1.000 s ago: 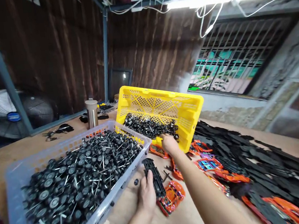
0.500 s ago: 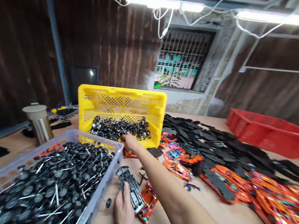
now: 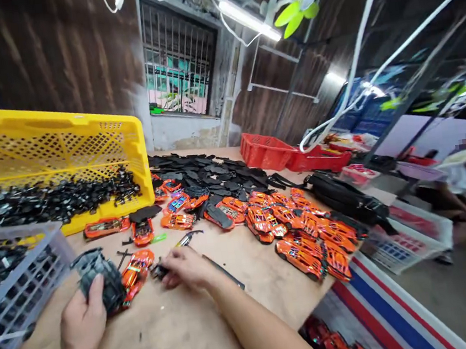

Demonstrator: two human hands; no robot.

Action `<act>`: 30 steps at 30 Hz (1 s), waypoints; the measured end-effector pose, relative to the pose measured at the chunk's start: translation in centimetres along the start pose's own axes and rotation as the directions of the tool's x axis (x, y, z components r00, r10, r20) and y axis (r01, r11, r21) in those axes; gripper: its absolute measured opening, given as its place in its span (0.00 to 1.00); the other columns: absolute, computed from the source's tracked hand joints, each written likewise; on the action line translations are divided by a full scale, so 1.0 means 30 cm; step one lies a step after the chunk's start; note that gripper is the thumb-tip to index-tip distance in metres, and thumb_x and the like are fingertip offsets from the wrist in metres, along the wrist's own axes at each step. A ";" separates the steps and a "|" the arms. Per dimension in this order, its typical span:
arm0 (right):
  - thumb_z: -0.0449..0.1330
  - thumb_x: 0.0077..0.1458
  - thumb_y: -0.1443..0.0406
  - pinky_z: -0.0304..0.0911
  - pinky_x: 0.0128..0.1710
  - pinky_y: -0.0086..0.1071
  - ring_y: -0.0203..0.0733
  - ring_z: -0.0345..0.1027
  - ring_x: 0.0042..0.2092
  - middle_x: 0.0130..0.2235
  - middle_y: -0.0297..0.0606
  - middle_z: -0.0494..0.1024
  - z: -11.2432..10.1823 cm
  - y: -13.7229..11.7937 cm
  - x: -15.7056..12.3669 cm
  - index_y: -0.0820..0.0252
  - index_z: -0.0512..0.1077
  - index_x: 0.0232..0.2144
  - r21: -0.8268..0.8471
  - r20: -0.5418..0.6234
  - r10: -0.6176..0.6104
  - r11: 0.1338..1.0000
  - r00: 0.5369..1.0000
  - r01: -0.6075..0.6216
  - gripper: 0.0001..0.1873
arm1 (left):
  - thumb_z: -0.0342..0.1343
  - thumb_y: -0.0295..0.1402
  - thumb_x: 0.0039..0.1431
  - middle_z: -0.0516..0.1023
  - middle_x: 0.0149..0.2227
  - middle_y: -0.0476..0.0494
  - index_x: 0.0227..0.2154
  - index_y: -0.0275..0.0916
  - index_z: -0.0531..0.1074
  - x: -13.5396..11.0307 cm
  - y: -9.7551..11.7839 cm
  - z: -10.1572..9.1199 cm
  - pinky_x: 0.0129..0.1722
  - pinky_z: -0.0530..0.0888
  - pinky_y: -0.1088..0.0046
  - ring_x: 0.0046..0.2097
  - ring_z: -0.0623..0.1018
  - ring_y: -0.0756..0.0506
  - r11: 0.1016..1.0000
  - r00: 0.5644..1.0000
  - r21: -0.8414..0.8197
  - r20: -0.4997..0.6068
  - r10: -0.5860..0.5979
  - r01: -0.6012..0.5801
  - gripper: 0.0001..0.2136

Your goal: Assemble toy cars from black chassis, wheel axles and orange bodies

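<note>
Black plastic toy-car chassis (image 3: pixel 102 274), blurred, held just above wooden counter (image 3: pixel 246 262) in left hand (image 3: pixel 82 323), fingers (image 3: pixel 96 286) closed round near end, beside glossy orange toy-car shell (image 3: pixel 136 267). Right hand (image 3: pixel 187 268) resting on counter, fingers curled low over small dark part (image 3: pixel 157 271), grip or mere touch impossible to tell; grey plastic basket (image 3: pixel 23 285) and yellow perforated plastic crate (image 3: pixel 88 148) of small black wheels (image 3: pixel 52 199) to the left. Judged light, stiff, thin enough to snap if bent; best taken by long side edges.
</note>
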State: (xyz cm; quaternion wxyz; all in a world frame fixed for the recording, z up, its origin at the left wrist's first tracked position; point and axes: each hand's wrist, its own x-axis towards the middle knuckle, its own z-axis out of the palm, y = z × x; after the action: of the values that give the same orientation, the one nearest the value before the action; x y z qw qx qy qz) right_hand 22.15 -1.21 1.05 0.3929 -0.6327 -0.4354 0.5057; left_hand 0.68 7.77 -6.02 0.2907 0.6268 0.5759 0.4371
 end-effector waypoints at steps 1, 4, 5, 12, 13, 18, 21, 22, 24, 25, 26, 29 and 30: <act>0.54 0.59 0.51 0.67 0.23 0.27 0.31 0.67 0.21 0.22 0.30 0.72 -0.025 0.013 -0.034 0.58 0.60 0.29 0.013 -0.021 0.003 1.000 1.000 -0.002 0.18 | 0.52 0.47 0.53 0.74 0.21 0.46 0.25 0.39 0.73 -0.011 0.022 -0.008 0.30 0.69 0.70 0.33 0.76 0.40 0.999 0.999 -0.025 0.020 -0.039 0.039 0.16; 0.51 0.61 0.54 0.67 0.26 0.25 0.31 0.70 0.25 0.27 0.34 0.75 -0.104 0.035 -0.123 0.59 0.62 0.33 0.016 -0.008 -0.025 1.000 1.000 0.025 0.14 | 0.57 0.47 0.47 0.71 0.20 0.49 0.21 0.38 0.70 -0.056 0.108 -0.032 0.28 0.68 0.74 0.29 0.72 0.45 0.925 0.990 -0.353 0.024 -0.139 0.139 0.16; 0.51 0.61 0.54 0.67 0.27 0.25 0.31 0.71 0.27 0.29 0.35 0.75 -0.125 0.042 -0.150 0.59 0.63 0.34 -0.002 0.015 -0.033 0.999 0.999 0.033 0.14 | 0.57 0.50 0.46 0.71 0.20 0.49 0.22 0.38 0.70 -0.073 0.135 -0.035 0.27 0.68 0.75 0.28 0.71 0.46 0.904 0.987 -0.401 0.016 -0.157 0.151 0.18; 0.50 0.62 0.60 0.67 0.37 0.33 0.42 0.74 0.37 0.37 0.43 0.77 -0.185 0.083 -0.318 0.60 0.69 0.36 -0.430 -0.118 -0.111 0.902 0.987 0.050 0.12 | 0.52 0.57 0.48 0.74 0.20 0.49 0.30 0.35 0.72 -0.225 0.240 -0.002 0.17 0.63 0.77 0.19 0.72 0.49 0.786 0.969 -0.570 0.087 -0.231 0.238 0.26; 0.49 0.63 0.61 0.65 0.43 0.34 0.43 0.73 0.42 0.43 0.45 0.76 -0.187 0.080 -0.332 0.59 0.69 0.38 -0.498 -0.179 -0.156 0.866 0.971 0.047 0.11 | 0.52 0.57 0.49 0.75 0.20 0.48 0.31 0.35 0.72 -0.244 0.248 0.006 0.16 0.64 0.77 0.19 0.72 0.48 0.772 0.967 -0.582 0.119 -0.227 0.253 0.26; 0.52 0.61 0.59 0.61 0.43 0.34 0.45 0.72 0.42 0.41 0.42 0.76 -0.166 0.083 -0.329 0.57 0.72 0.37 -0.731 -0.254 -0.222 0.682 0.941 -0.036 0.11 | 0.54 0.55 0.52 0.76 0.20 0.49 0.35 0.36 0.71 -0.297 0.270 0.033 0.11 0.59 0.80 0.16 0.71 0.50 0.743 0.950 -0.597 0.251 -0.184 0.301 0.24; 0.55 0.59 0.59 0.62 0.36 0.35 0.48 0.74 0.40 0.40 0.47 0.77 -0.139 0.090 -0.280 0.61 0.74 0.36 -0.805 -0.269 -0.200 0.584 0.942 -0.105 0.11 | 0.59 0.53 0.48 0.72 0.17 0.52 0.29 0.35 0.71 -0.300 0.257 0.040 0.11 0.58 0.81 0.14 0.66 0.53 0.752 0.948 -0.593 0.289 -0.134 0.287 0.22; 0.57 0.58 0.60 0.62 0.36 0.35 0.50 0.74 0.39 0.41 0.49 0.77 -0.133 0.086 -0.264 0.62 0.74 0.35 -0.824 -0.266 -0.197 0.555 0.944 -0.116 0.11 | 0.61 0.52 0.47 0.71 0.16 0.53 0.26 0.35 0.71 -0.297 0.248 0.041 0.11 0.59 0.81 0.14 0.65 0.54 0.758 0.948 -0.589 0.296 -0.120 0.279 0.21; 0.60 0.53 0.64 0.62 0.34 0.36 0.52 0.74 0.38 0.38 0.52 0.78 -0.124 0.064 -0.241 0.64 0.74 0.31 -0.857 -0.238 -0.194 0.504 0.952 -0.112 0.07 | 0.63 0.50 0.46 0.72 0.16 0.52 0.25 0.34 0.71 -0.287 0.231 0.039 0.12 0.62 0.81 0.14 0.67 0.54 0.770 0.948 -0.579 0.301 -0.105 0.270 0.20; 0.61 0.52 0.66 0.62 0.34 0.37 0.53 0.74 0.37 0.37 0.52 0.78 -0.120 0.047 -0.236 0.64 0.74 0.29 -0.869 -0.216 -0.195 0.484 0.957 -0.098 0.05 | 0.64 0.48 0.46 0.74 0.18 0.50 0.27 0.34 0.72 -0.281 0.224 0.038 0.13 0.65 0.80 0.15 0.69 0.53 0.773 0.948 -0.575 0.300 -0.106 0.268 0.20; 0.62 0.51 0.67 0.62 0.34 0.36 0.51 0.74 0.37 0.36 0.50 0.78 -0.112 0.028 -0.234 0.63 0.73 0.28 -0.881 -0.189 -0.194 0.467 0.963 -0.079 0.04 | 0.64 0.47 0.45 0.77 0.22 0.48 0.29 0.33 0.73 -0.276 0.219 0.036 0.14 0.68 0.79 0.17 0.72 0.52 0.774 0.949 -0.573 0.294 -0.111 0.268 0.19; 0.59 0.57 0.64 0.63 0.35 0.31 0.42 0.72 0.34 0.35 0.42 0.78 -0.063 -0.016 -0.235 0.60 0.72 0.32 -0.850 -0.050 -0.340 0.508 0.939 0.139 0.04 | 0.64 0.45 0.46 0.81 0.33 0.43 0.36 0.34 0.73 -0.267 0.213 0.034 0.21 0.75 0.75 0.26 0.78 0.48 0.775 0.958 -0.577 0.259 -0.127 0.258 0.21; 0.57 0.60 0.63 0.64 0.35 0.30 0.39 0.71 0.34 0.36 0.40 0.77 -0.037 -0.020 -0.232 0.59 0.72 0.35 -0.812 0.003 -0.448 0.522 0.894 0.263 0.05 | 0.64 0.45 0.46 0.81 0.34 0.42 0.37 0.34 0.73 -0.267 0.213 0.033 0.24 0.76 0.74 0.28 0.79 0.47 0.779 0.961 -0.575 0.248 -0.124 0.250 0.20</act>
State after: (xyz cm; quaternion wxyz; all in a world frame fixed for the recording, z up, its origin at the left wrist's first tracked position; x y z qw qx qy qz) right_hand 22.37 -7.69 3.90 0.2083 -0.6855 -0.6907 0.0983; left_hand 4.92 -0.99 -2.62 0.5719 0.4814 0.4352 0.5017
